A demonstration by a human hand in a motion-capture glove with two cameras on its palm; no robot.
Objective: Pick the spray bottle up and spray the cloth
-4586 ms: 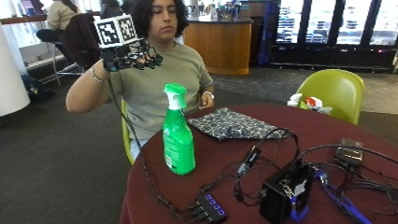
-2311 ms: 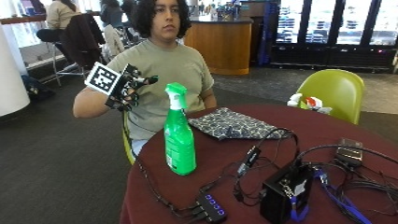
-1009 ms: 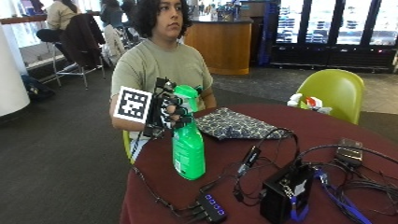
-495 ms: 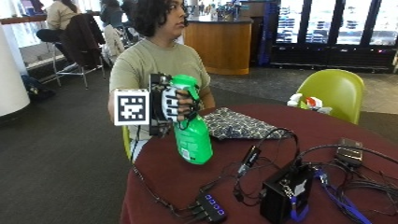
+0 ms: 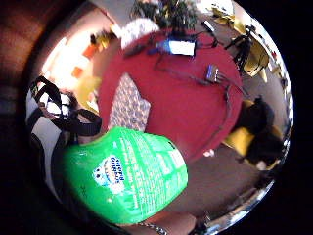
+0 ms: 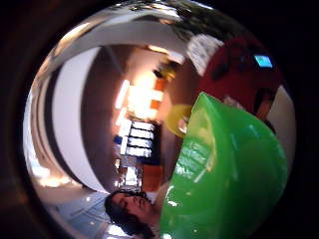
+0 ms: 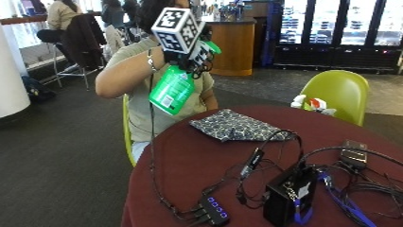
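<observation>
Outside view: hand (image 7: 189, 56) apparently grips bottle (image 7: 171, 90).

A round red table (image 7: 207, 156) carries a black box (image 7: 288, 198) at five o'clock, a USB hub (image 7: 214, 210) near six, and tangled cables (image 7: 264, 161). A lime-green chair (image 7: 337, 92) stands at two o'clock.

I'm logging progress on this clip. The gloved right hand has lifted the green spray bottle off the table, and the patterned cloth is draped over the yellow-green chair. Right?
Not quite. The right hand does hold the green spray bottle up off the table, but the patterned cloth lies on the table, not over the yellow-green chair. The outside view shows this.
</observation>
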